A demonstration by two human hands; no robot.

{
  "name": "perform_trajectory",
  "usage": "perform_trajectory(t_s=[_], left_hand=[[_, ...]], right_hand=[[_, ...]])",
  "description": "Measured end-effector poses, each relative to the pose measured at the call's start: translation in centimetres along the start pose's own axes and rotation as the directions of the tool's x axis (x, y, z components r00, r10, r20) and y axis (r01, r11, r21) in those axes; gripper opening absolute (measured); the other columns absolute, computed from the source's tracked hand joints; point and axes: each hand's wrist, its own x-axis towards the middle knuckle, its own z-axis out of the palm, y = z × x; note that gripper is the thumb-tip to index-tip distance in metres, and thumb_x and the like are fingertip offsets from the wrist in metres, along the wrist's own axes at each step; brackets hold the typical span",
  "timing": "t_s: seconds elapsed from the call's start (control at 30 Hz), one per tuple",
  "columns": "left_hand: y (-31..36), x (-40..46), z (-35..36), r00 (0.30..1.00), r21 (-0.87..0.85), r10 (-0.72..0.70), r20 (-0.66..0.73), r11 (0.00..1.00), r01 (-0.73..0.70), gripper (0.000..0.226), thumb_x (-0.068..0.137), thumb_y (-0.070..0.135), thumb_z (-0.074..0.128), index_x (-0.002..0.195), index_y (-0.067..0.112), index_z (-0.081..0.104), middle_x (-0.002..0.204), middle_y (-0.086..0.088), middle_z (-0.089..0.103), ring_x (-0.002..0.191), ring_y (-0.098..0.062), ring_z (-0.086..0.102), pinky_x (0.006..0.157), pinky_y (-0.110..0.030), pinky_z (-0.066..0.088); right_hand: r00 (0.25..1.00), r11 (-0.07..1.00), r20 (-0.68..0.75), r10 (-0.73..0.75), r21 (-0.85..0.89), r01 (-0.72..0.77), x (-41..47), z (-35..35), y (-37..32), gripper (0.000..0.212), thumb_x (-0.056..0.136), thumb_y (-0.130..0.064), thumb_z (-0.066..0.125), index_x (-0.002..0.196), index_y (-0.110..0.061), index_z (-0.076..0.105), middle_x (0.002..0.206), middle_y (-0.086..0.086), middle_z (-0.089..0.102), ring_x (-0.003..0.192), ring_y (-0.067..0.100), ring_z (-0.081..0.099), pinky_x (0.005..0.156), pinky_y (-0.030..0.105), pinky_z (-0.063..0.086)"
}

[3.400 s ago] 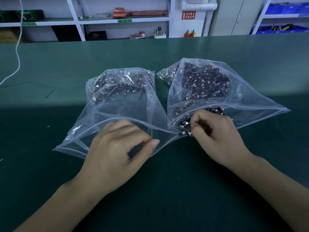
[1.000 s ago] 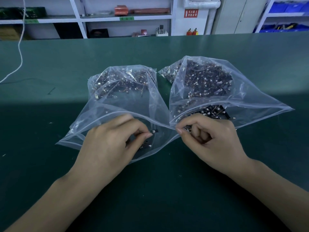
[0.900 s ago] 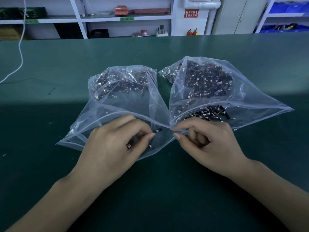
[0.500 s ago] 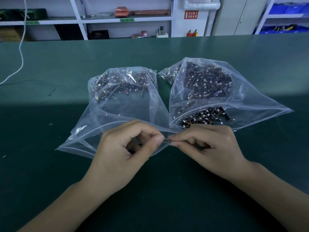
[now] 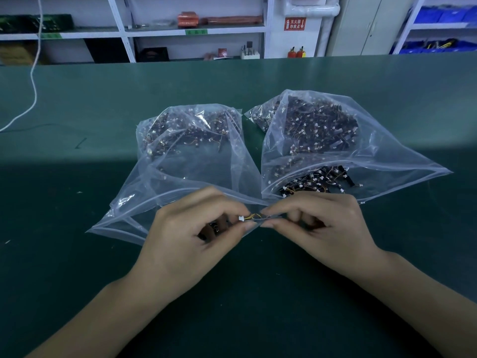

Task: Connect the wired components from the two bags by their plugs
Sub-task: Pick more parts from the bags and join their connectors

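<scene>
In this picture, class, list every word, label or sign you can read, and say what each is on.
Red sign on the white back wall: white Chinese characters and an arrow, too blurred to quote.
Green shelf labels on the shelf edges: print too small to read.
Left bag, right bag: no text visible.

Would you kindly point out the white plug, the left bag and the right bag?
white plug [image 5: 241,218], head view, its white housing between the fingertips.
left bag [image 5: 206,166], head view, its clear upper wall.
right bag [image 5: 387,161], head view, its clear upper wall.
</scene>
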Motion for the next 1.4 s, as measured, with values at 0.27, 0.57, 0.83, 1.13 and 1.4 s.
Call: perform_trajectory(t_s=[0.27,0.57,0.83,1.13,1.4], left_hand=[[0.2,0.0,0.0,1.0,0.026,0.011,0.004,1.0,-0.011,0.003,0.094,0.014,0.079,0.097,0.013,0.08,0.089,0.005,0.067,0.073,-0.018,0.066,0.059,-0.03,0.052],[0.2,-0.1,0.1,0.999,0.049,0.02,0.028,0.999,-0.022,0.012,0.1,0.025,0.073,0.098,0.015,0.079,0.09,0.011,0.065,0.075,-0.015,0.066,0.06,-0.029,0.052],[0.1,-0.1,0.1,0.999,0.06,0.028,0.041,0.998,-0.031,0.01,0.101,0.025,0.073,0.098,0.016,0.078,0.092,0.013,0.064,0.076,-0.014,0.066,0.06,-0.029,0.052],[-0.2,-0.1,-0.1,0.998,0.078,0.047,0.044,0.996,-0.05,0.007,0.101,0.024,0.075,0.099,0.017,0.079,0.091,0.012,0.065,0.075,-0.015,0.066,0.06,-0.029,0.051],[-0.2,-0.2,-0.4,0.997,0.28,0.048,0.068,0.958,-0.065,0.011,0.1,0.037,0.076,0.103,0.027,0.079,0.093,0.016,0.07,0.082,-0.008,0.07,0.061,-0.036,0.056]], right_hand=[[1.0,0.999,0.003,0.03,0.017,-0.03,0.1,-0.1,-0.3,0.009,0.088,-0.02,0.085,0.093,-0.014,0.081,0.064,-0.009,0.048,0.052,0.007,0.037,0.057,0.012,0.032],[0.999,0.999,0.014,0.037,0.008,-0.037,0.1,-0.3,-0.3,0.007,0.089,-0.021,0.084,0.092,-0.016,0.081,0.065,-0.008,0.051,0.054,0.007,0.04,0.058,0.012,0.033],[0.999,0.999,0.022,0.041,-0.005,-0.041,0.0,-0.2,-0.1,0.006,0.089,-0.022,0.084,0.093,-0.017,0.081,0.066,-0.011,0.049,0.056,0.004,0.039,0.059,0.01,0.033],[0.999,0.999,0.033,0.035,0.0,-0.035,-0.1,-0.2,-0.2,0.008,0.089,-0.021,0.084,0.091,-0.014,0.081,0.064,-0.007,0.048,0.053,0.009,0.039,0.055,0.013,0.033],[0.995,0.995,0.068,0.078,-0.063,-0.074,0.2,-0.9,0.9,0.012,0.096,-0.028,0.078,0.094,-0.017,0.08,0.066,-0.013,0.044,0.056,0.006,0.04,0.06,0.011,0.032]])
